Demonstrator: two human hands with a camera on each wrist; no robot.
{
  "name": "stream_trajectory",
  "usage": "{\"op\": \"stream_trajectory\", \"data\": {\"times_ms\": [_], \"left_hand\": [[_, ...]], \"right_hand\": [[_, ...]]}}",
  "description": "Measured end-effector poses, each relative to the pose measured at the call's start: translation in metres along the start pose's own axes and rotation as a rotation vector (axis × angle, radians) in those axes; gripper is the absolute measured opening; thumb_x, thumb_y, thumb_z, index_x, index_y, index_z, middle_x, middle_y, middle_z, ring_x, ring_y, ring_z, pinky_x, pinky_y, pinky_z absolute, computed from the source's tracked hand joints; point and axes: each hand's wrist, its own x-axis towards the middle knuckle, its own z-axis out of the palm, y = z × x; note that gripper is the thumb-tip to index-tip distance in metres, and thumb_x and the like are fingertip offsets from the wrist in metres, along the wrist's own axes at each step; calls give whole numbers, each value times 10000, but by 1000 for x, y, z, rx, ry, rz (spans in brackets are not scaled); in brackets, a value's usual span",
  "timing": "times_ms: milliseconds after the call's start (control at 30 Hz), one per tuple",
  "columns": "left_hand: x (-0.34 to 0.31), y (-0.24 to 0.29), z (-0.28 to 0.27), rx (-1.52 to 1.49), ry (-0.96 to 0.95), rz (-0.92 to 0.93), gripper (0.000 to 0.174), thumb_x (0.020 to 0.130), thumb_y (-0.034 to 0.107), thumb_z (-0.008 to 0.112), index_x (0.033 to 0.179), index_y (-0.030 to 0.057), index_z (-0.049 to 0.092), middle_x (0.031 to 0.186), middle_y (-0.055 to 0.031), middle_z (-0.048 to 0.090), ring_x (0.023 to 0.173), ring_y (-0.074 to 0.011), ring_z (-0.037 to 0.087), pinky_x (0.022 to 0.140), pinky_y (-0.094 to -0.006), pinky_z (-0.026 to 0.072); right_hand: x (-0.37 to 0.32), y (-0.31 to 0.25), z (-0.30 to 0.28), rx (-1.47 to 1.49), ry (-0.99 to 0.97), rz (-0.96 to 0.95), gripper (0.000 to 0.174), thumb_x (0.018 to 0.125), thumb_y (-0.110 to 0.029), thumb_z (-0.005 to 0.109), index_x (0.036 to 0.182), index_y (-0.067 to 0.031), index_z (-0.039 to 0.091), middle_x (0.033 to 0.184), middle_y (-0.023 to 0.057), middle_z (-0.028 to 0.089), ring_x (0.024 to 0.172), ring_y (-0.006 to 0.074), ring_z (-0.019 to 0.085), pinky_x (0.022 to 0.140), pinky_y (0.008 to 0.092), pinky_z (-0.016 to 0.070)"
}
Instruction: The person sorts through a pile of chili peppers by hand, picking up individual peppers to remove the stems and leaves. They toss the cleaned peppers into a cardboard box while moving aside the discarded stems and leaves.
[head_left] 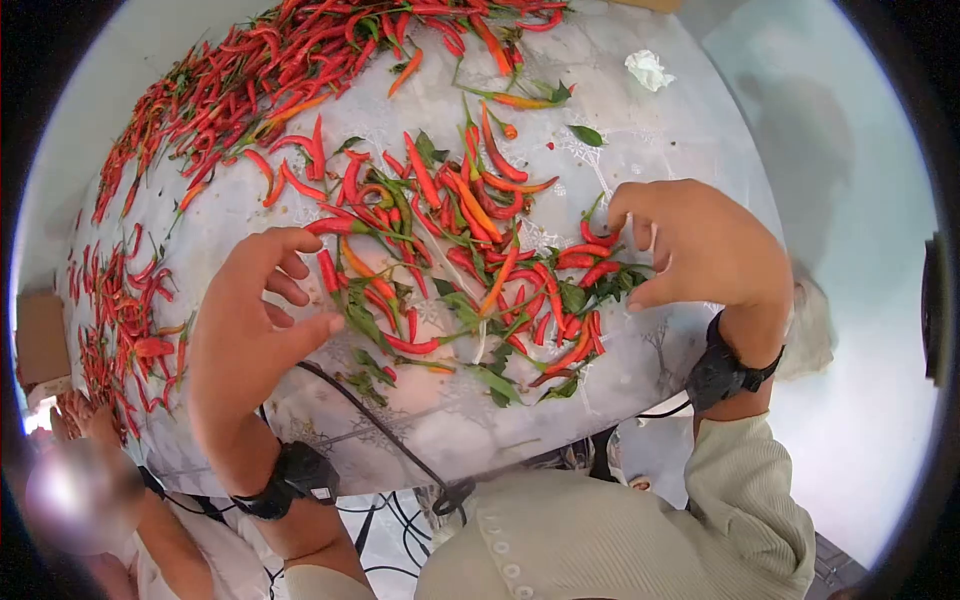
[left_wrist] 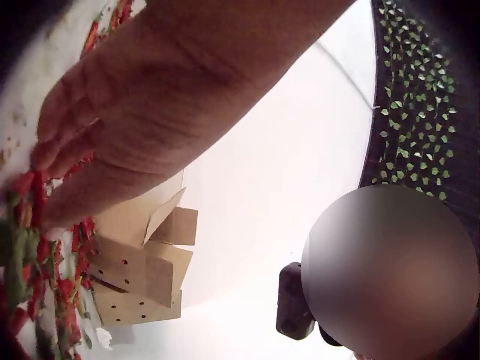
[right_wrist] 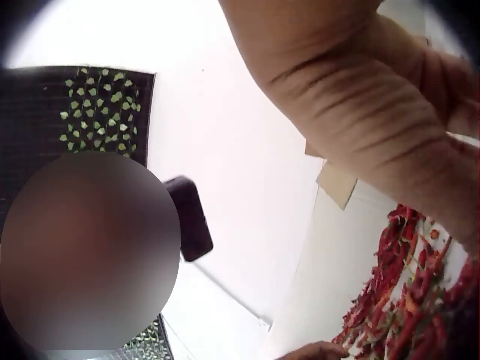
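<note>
Red and orange chili peppers [head_left: 480, 215] with green stems and leaves lie loosely spread on the table in front of me. On their left side is my left hand [head_left: 250, 315], fingers loosely bent and thumb apart, with nothing in its grasp. My right hand [head_left: 710, 240] hovers by the right side of the same chilies, its fingers curved and spread from the thumb, also holding nothing. Its fingertips are close to a few red chilies [head_left: 600, 262]. In the left wrist view, the left hand [left_wrist: 142, 105] partly covers the chilies; the right wrist view shows mostly the back of the right hand [right_wrist: 360, 105].
A big heap of chilies [head_left: 270, 80] covers the back left of the patterned table [head_left: 660, 130], with another group [head_left: 140, 335] at the left edge. Another person's hand [head_left: 88, 418] is there. Crumpled white tissue [head_left: 650, 71] lies at the back right. A black cable [head_left: 390, 430] crosses the front edge.
</note>
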Motion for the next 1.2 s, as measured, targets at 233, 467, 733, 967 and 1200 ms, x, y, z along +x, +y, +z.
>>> {"op": "stream_trajectory", "data": {"times_ms": [233,467,733,967,1200], "left_hand": [[3,7,25,31,-64,244,478,589,35,741,1051,71,621,941,-50,529,828,-172,552,695,-285,469],[11,2,29,101,-43,337,259,682,24,715,927,50,633,877,-38,527,758,-155,538,661,-273,449],[11,-5,13,-351,255,238,127,799,47,700,871,19,600,782,13,554,642,-48,476,558,-204,380],[13,-11,4,-262,408,113,150,794,39,690,906,11,594,784,-1,563,645,-49,479,548,-202,384],[10,-1,11,-175,398,159,209,751,51,694,956,43,650,834,-35,588,679,-97,533,546,-237,405]], "right_hand": [[24,-20,33,-112,130,-159,442,629,-85,777,1027,-65,588,845,126,607,711,266,599,620,331,485],[53,-32,62,281,480,-386,369,752,-74,691,1099,-60,565,965,130,615,834,327,601,689,378,504],[37,-36,43,56,306,-564,283,675,-175,802,899,-87,655,840,58,588,688,240,564,602,336,445],[30,-53,56,-22,-5,-486,214,658,-155,779,819,-82,657,773,69,564,725,286,567,637,378,462],[36,-49,47,234,360,-521,100,785,-48,704,875,-40,661,859,71,632,735,192,633,618,289,487]]}}
